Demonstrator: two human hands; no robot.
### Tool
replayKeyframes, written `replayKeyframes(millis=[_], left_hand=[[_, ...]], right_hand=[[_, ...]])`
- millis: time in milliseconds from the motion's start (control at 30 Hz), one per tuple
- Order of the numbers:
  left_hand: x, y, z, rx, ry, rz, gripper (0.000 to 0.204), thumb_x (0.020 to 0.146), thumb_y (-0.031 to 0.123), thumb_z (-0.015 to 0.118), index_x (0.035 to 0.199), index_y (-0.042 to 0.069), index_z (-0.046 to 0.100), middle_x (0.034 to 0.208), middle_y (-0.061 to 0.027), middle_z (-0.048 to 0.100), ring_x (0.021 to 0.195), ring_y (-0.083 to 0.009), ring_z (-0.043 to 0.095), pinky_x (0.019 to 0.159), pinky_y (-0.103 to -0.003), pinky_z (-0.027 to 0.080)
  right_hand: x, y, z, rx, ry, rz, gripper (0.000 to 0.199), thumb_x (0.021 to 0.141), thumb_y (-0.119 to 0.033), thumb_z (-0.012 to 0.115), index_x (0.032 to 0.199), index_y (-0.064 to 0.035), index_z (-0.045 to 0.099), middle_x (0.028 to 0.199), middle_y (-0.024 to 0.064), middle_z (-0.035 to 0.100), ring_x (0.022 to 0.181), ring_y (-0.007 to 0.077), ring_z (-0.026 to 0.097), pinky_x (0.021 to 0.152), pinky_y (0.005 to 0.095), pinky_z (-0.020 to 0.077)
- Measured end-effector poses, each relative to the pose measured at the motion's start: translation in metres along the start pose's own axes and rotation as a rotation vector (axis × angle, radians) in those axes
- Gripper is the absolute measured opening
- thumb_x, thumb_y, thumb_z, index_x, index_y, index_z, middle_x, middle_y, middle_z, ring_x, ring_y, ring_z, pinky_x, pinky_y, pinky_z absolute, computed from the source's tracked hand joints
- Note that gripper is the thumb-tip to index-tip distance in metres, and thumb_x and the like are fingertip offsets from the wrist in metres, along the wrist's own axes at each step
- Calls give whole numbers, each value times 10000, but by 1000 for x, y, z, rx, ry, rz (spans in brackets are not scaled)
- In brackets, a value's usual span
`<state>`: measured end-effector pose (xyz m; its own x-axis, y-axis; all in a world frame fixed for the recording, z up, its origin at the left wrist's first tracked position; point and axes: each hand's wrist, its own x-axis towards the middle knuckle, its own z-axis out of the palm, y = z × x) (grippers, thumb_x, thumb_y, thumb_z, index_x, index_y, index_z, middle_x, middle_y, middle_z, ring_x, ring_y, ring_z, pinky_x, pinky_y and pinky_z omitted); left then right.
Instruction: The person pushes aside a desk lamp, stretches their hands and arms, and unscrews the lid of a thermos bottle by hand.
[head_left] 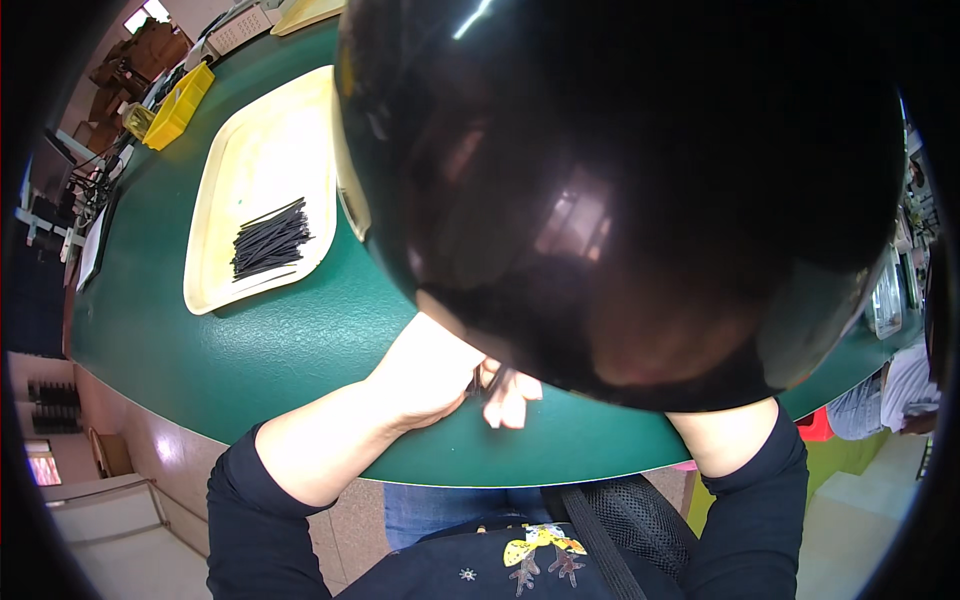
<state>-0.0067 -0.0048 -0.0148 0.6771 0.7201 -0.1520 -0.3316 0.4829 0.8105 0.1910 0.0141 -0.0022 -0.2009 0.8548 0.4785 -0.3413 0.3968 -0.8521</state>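
My left hand [435,370] is closed just above the green table's near edge, its fingers curled inward. A thin black piece [497,379], blurred and partly covered, shows between the fingers. Right above it, a large glossy black dome [620,200] hides part of that hand. Of my right arm only the forearm [725,437] shows; the hand itself is behind the dome. To the left, a cream tray [203,270] carries a pile of thin black sticks or tubes [272,240] at its near end.
The green table [150,280] curves round in front of me. A yellow bin [180,107] stands at its far left, near cables [90,185]. Another person's clothed arm [905,385] and a red object [815,425] are at the right. The dome blocks much of the middle and right.
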Motion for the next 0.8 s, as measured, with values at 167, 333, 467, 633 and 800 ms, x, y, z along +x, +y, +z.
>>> replayKeyframes(millis=[167,333,467,633,800], left_hand=[[-3,-2,-4,163,47,-244,270,841,60,400,697,-79,582,630,-167,588,669,-202,599,725,-367,488],[-1,12,11,261,-45,-153,320,850,73,390,569,1,528,529,-64,496,584,-118,510,617,-243,431],[2,17,12,224,-112,-283,348,841,51,408,505,27,500,464,-27,426,516,-102,460,517,-213,374],[-4,0,2,44,222,-29,365,690,-94,576,433,60,368,444,1,370,428,-65,368,405,-222,287],[-4,-6,-6,261,184,102,410,679,-118,567,421,67,308,422,14,320,394,-62,315,384,-216,249]], right_hand=[[3,0,-1,-1,4,-14,483,707,63,611,1158,1,449,1087,127,526,986,211,522,842,305,442],[2,0,-1,-7,7,-14,490,704,65,612,1160,3,445,1089,127,524,988,210,521,843,305,441],[1,0,-1,-5,6,-7,495,702,67,613,1162,4,443,1091,127,523,990,209,520,845,305,441],[-2,0,2,-12,3,-3,501,699,70,614,1165,6,439,1094,128,521,992,208,518,846,304,440],[-1,2,2,-11,8,-10,507,697,72,615,1167,8,436,1096,128,519,994,207,517,848,304,439]])
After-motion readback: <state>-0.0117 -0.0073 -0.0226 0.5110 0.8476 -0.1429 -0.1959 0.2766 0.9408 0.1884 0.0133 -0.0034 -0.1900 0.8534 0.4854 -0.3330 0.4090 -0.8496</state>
